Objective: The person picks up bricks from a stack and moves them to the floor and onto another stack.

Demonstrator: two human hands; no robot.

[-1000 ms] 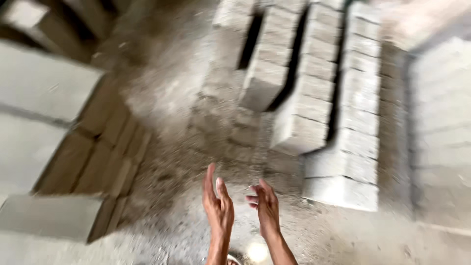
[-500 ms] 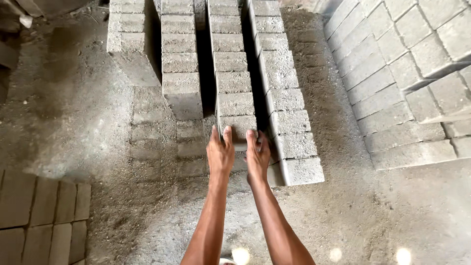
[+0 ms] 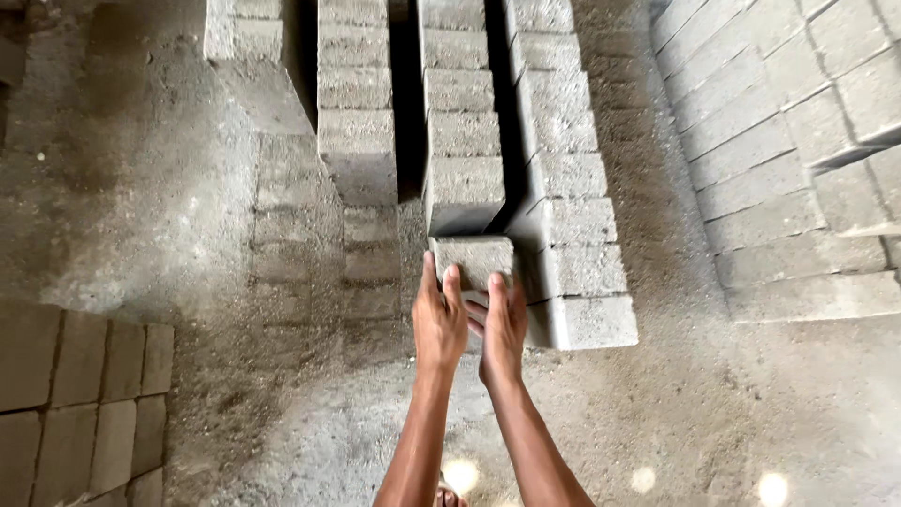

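I have both hands on one grey concrete block (image 3: 472, 259), the left hand (image 3: 439, 321) flat against its left side and the right hand (image 3: 504, 324) against its near right side, palms pressing in so the block is pinched between them. It sits just beyond my fingertips, at the near end of the row of blocks (image 3: 460, 122) that runs straight away from me. I judge it is lifted or tipped a little out of line with that row, though I cannot tell whether its underside has left the ground.

Just right of my hands a longer row (image 3: 568, 216) reaches nearer to me and touches the block's right side. Left of my hands a shorter row (image 3: 355, 113) stops further off, and the sandy floor (image 3: 310, 272) before it carries rectangular prints, so I take it blocks have already gone from there. Many blocks are left in all the rows. Well off to the right stands a large stack (image 3: 779, 141); down at my near left lie flat, darker blocks (image 3: 75, 394).
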